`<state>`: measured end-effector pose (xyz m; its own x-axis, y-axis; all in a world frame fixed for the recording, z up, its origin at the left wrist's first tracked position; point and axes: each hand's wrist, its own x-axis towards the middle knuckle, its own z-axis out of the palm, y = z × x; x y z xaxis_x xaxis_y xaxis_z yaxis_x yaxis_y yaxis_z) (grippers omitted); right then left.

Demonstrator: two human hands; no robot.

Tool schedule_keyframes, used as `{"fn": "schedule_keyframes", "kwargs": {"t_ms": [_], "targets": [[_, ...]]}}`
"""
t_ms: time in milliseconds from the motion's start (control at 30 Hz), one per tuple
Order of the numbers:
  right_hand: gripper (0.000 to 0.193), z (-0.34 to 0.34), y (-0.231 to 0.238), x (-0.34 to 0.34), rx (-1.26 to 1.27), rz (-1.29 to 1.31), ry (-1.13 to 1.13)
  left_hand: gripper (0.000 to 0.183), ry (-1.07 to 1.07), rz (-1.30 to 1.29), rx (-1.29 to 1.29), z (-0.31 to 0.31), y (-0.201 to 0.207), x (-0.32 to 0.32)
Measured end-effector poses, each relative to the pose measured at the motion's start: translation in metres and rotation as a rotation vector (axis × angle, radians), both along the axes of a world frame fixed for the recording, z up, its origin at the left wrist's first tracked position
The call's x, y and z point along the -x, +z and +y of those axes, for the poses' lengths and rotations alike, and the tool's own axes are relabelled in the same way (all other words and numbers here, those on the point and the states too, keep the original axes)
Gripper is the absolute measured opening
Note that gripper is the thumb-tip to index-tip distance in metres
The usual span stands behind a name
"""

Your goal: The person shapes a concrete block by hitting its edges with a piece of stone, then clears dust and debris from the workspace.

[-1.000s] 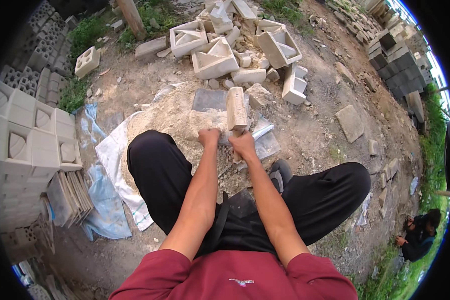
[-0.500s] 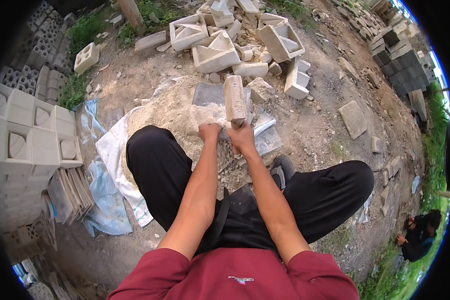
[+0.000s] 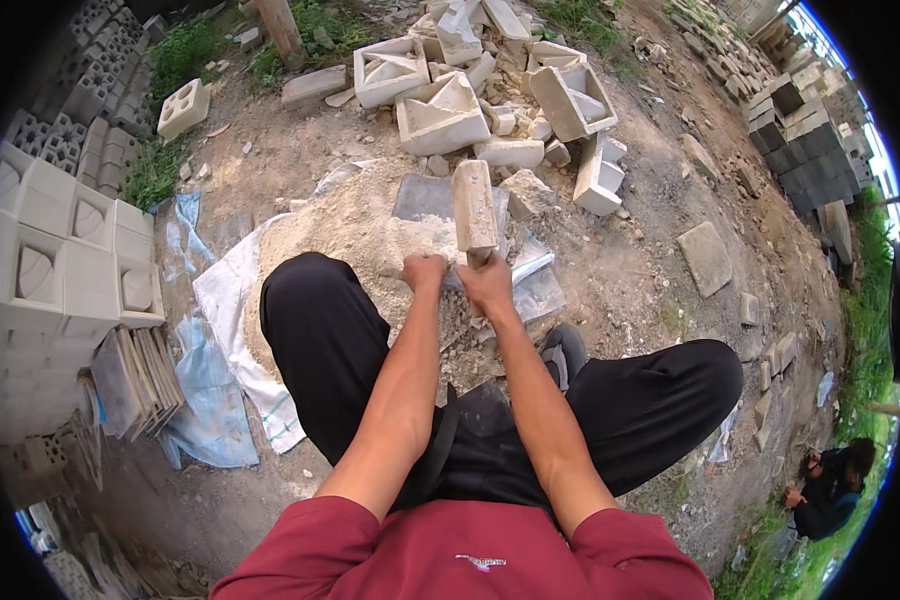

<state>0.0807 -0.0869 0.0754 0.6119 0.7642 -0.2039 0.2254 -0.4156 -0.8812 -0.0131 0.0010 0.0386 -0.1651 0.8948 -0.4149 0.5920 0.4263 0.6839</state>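
Note:
My right hand (image 3: 487, 283) is closed round the short handle of a wooden mallet (image 3: 475, 208), whose long, dusty head points away from me. Just left of it, my left hand (image 3: 425, 272) is a closed fist at the near edge of some pale powder; whatever it may grip is hidden. Beyond both hands lies a dark grey flat plate (image 3: 420, 195), partly covered with powder and partly behind the mallet. A heap of pale sandy powder (image 3: 340, 225) spreads to the left on a white sack (image 3: 232, 285). Clear plastic sheeting (image 3: 535, 262) lies to the right of my right hand.
Broken cast blocks (image 3: 445, 115) are piled ahead. Pale patterned blocks (image 3: 45, 240) stand stacked at left, above thin leaning boards (image 3: 140, 380) and a blue sack (image 3: 210, 405). Grey blocks (image 3: 805, 140) stand far right. Another person (image 3: 832, 485) crouches at lower right.
The view has shifted slightly, so the surroundings sit a little lower. Both hands keep nearly the same place, and the mallet stays in my right hand.

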Motion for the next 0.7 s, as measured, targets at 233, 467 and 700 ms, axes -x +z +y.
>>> {"fn": "schedule_keyframes", "kwargs": {"t_ms": [233, 467, 700], "targets": [[0.045, -0.026, -0.036, 0.002, 0.078, -0.059, 0.021, 0.025, 0.039, -0.001, -0.036, -0.005, -0.007, -0.014], [0.044, -0.003, 0.007, 0.008, 0.029, -0.055, 0.000, 0.023, 0.030, -0.079, -0.046, -0.001, -0.029, 0.002], [0.045, -0.029, -0.036, -0.004, 0.121, -0.075, 0.045, 0.022, 0.021, -0.019, -0.012, -0.003, -0.015, -0.014]]}}
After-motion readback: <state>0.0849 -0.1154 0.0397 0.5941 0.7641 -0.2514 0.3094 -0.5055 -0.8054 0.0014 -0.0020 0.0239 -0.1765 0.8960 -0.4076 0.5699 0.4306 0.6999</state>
